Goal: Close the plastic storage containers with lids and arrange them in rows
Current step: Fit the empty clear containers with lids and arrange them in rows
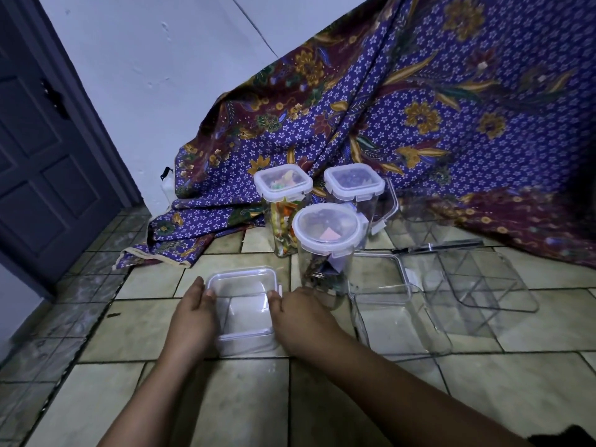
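A clear square container (244,309) with a lid on top sits on the tiled floor in front of me. My left hand (193,314) grips its left side and my right hand (301,316) grips its right side, thumbs on the lid. Behind it stand three tall lidded containers: a round-lidded one (326,232) with bits inside, a square-lidded one (282,185) with colourful contents, and another square-lidded one (353,181). To the right lies an open clear box (400,321) without a lid.
A clear divided tray (477,285) lies at the right, with another clear piece (429,221) behind it. A purple patterned cloth (419,117) drapes over the back and right. A dark door (42,156) stands at the left beside a white wall.
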